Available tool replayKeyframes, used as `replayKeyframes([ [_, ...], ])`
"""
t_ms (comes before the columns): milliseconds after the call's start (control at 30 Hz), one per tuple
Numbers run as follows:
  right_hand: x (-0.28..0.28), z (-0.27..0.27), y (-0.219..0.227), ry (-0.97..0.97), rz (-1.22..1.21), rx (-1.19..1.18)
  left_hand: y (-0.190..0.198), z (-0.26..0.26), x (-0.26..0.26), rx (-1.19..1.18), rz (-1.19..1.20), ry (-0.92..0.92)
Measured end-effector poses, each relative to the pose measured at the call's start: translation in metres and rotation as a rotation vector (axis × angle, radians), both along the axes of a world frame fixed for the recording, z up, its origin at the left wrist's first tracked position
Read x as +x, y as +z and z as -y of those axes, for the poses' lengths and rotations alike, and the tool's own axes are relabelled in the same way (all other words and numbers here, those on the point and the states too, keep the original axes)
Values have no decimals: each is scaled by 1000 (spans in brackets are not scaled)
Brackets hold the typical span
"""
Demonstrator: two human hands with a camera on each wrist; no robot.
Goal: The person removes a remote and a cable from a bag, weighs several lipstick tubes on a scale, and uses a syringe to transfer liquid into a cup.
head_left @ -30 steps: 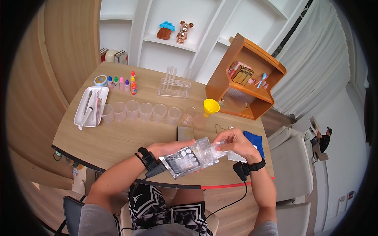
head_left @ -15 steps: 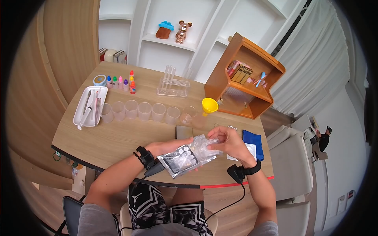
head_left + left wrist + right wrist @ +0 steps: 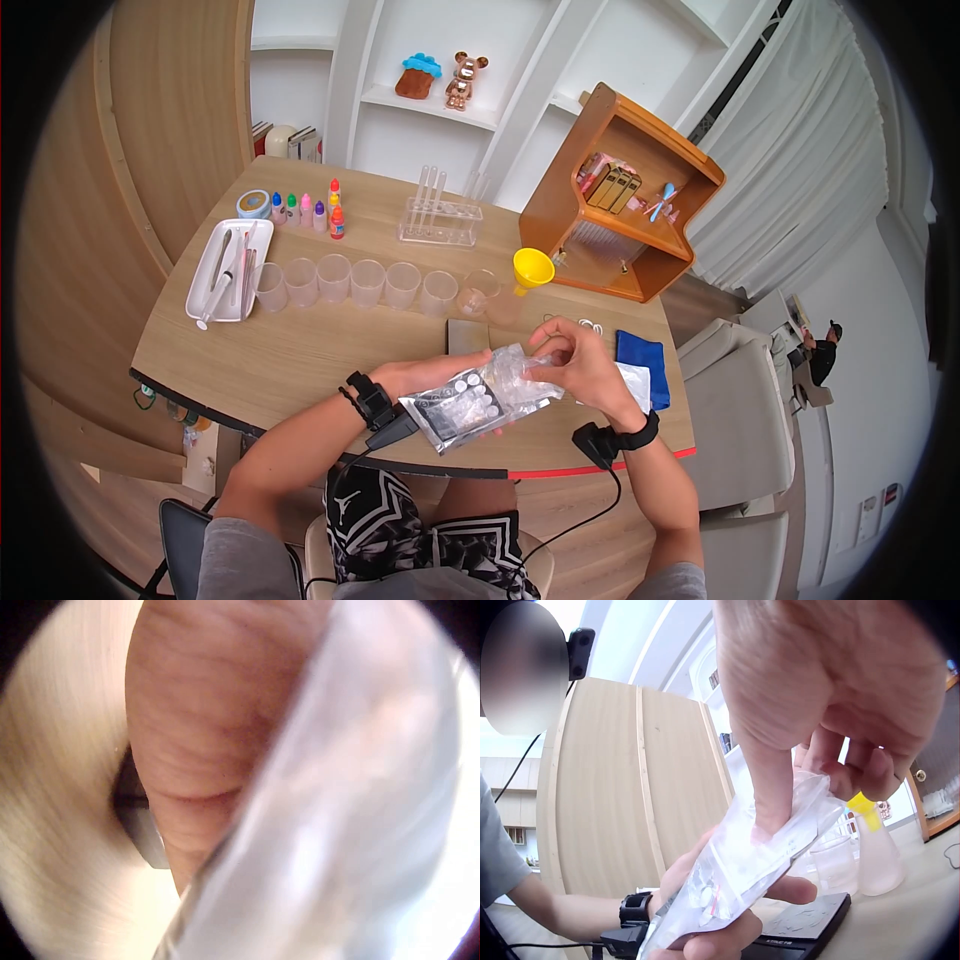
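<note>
above the table (image 3: 280, 375), the left hand (image 3: 435, 373) grips a silvery packet (image 3: 460, 412) from beneath, likely steadying it for the right hand (image 3: 588, 372), which pinches its upper end; whether it's open is unclear.

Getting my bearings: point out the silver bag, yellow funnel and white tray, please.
Silver bag (image 3: 460, 410): head view, on its printed front.
Yellow funnel (image 3: 534, 266): head view, on its cone.
White tray (image 3: 264, 230): head view, bare far-right corner.

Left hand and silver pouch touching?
Touching. Right wrist view: the left hand holds the silver pouch, fingers curled over its lower edge.
</note>
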State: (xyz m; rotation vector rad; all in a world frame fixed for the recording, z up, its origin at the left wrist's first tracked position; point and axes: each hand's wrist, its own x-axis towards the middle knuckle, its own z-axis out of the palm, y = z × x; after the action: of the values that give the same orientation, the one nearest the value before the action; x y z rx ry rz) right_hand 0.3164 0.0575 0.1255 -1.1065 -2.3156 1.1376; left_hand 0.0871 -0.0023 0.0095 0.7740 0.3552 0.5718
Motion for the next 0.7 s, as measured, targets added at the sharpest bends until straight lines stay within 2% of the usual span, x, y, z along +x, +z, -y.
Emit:
replayKeyframes([
  [267, 11, -10, 3, 94, -90, -227, -4, 0, 0, -58, -28, 0],
  [333, 14, -12, 5, 108, -82, -264, -5, -2, -2, -22, -4, -66],
  [633, 20, -22, 4, 175, -123, -420, 6, 5, 1, -16, -17, -6],
  [700, 22, -26, 0, 162, -206, -503, 2, 4, 0, -38, -6, -21],
])
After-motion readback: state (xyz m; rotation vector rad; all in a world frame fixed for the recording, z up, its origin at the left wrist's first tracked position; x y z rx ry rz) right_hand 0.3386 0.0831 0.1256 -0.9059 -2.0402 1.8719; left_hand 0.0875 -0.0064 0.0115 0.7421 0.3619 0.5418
